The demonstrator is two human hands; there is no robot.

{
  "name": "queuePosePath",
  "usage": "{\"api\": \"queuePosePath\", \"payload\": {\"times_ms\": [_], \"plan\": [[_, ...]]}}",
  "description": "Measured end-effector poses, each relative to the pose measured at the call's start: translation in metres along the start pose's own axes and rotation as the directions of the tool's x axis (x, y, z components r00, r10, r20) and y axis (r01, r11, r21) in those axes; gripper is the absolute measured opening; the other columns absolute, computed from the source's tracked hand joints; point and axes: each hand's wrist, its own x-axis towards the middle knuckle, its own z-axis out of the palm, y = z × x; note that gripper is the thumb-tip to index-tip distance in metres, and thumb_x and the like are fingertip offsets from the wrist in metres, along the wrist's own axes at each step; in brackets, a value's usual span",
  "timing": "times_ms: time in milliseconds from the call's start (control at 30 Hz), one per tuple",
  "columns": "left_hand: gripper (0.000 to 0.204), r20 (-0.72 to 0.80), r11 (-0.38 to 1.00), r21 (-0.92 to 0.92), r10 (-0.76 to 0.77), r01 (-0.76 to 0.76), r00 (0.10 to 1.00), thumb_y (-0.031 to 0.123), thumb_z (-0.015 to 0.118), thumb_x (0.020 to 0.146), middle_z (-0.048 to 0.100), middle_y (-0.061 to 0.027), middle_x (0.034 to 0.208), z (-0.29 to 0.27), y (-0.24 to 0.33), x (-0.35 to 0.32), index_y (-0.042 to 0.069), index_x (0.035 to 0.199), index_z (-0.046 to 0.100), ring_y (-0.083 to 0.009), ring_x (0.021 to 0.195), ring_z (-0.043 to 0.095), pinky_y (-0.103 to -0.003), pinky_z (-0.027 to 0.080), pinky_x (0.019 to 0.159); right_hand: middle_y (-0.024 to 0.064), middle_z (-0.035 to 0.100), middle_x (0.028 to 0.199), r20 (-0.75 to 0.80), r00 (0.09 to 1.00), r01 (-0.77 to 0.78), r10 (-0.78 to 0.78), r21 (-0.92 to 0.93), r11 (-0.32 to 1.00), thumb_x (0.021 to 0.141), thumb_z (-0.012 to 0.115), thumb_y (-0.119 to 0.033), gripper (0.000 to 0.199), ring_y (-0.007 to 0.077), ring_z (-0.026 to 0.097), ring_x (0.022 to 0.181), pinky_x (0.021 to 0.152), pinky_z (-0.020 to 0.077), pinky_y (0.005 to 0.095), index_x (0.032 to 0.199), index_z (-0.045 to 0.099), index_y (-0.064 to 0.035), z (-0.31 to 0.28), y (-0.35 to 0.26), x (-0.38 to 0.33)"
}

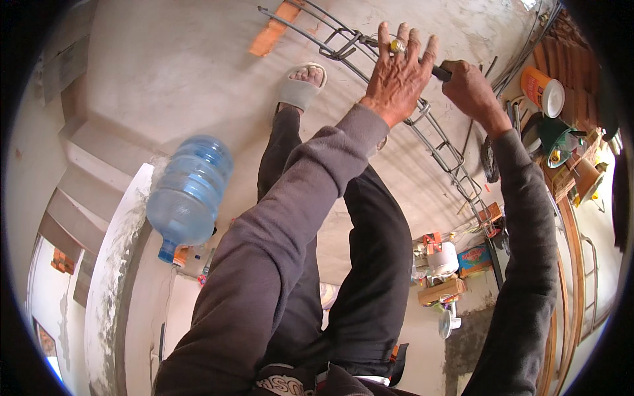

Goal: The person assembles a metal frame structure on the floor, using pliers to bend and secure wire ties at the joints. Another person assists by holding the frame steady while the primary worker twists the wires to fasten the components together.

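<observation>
A long cage of thin steel rebar (439, 142) with bent stirrups runs from the top middle down to the right, raised off the floor. Over its upper part is my left hand (399, 76), open, fingers stretched and apart, a yellow-stoned ring on one finger. Its palm side is hidden, so contact with the bars cannot be told. My right hand (470, 92) is closed round the end of a black-handled tool (441, 73). That tool passes behind my left hand toward the bars; its working end is mostly hidden.
Bricks (271, 33) lie beneath both cage ends. A blue water jug (191, 188) lies at left beside a low ledge (119, 264). To the right are an orange bucket (543, 91), a green container (558, 142) and stacked tiles. A white pot (442, 259) stands lower right. My sandalled foot (304, 86) is near the cage.
</observation>
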Motion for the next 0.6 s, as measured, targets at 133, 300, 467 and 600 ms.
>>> {"api": "queuePosePath", "payload": {"times_ms": [133, 300, 467, 600], "plan": [[0.101, -0.056, 0.986, -0.165, 0.004, -0.013, 0.998, 0.008, 0.078, 0.072, 0.028, -0.0287, 0.151, -0.008, -0.004, -0.008, 0.012, 0.157, 0.023, -0.0459, 0.143, 0.026, -0.065, 0.013, 0.118, 0.0058, 0.057, 0.066, 0.651, 0.757, -0.592, 0.054, 0.648, 0.479, 0.089, 0.047, -0.018, 0.032, 0.0162, 0.059, 0.055, 0.047, 0.0538, 0.0340, 0.101, 0.067, 0.0049, -0.011, 0.007, -0.011], [0.102, -0.084, 0.988, -0.154, 0.021, -0.034, 0.996, 0.012, 0.078, 0.073, 0.038, -0.0254, 0.146, 0.014, -0.017, -0.011, 0.013, 0.158, 0.020, -0.0419, 0.139, 0.035, -0.061, 0.016, 0.118, 0.0039, 0.060, 0.069, 0.713, 0.656, -0.743, -0.246, 0.668, -0.044, 0.098, 0.046, -0.033, 0.044, 0.0131, 0.056, 0.046, 0.041, 0.0525, 0.0278, 0.109, 0.061, 0.0060, 0.028, 0.005, -0.028], [0.067, 0.038, 0.991, -0.028, 0.134, -0.133, 0.990, 0.005, 0.066, 0.084, 0.064, -0.0135, 0.110, 0.033, -0.021, -0.012, 0.010, 0.147, 0.045, -0.0270, 0.112, 0.063, -0.055, 0.026, 0.119, 0.0081, 0.062, 0.071, 0.674, 0.738, -0.674, 0.015, 0.737, 0.041, 0.095, 0.054, -0.037, 0.045, 0.0155, 0.059, 0.049, 0.043, 0.0523, 0.0292, 0.105, 0.062, 0.0056, 0.027, -0.008, -0.041], [0.052, 0.040, 0.990, -0.091, 0.113, -0.109, 0.993, 0.000, 0.062, 0.085, 0.067, -0.0103, 0.095, 0.029, -0.024, -0.005, 0.010, 0.136, 0.058, -0.0247, 0.085, 0.070, -0.049, 0.032, 0.117, 0.0177, 0.065, 0.075, 0.342, 0.915, -0.351, 0.216, 0.406, 0.844, 0.092, 0.060, -0.036, 0.042, 0.0246, 0.066, 0.059, 0.055, 0.0556, 0.0387, 0.100, 0.061, 0.0055, -0.002, -0.033, -0.042]]}}
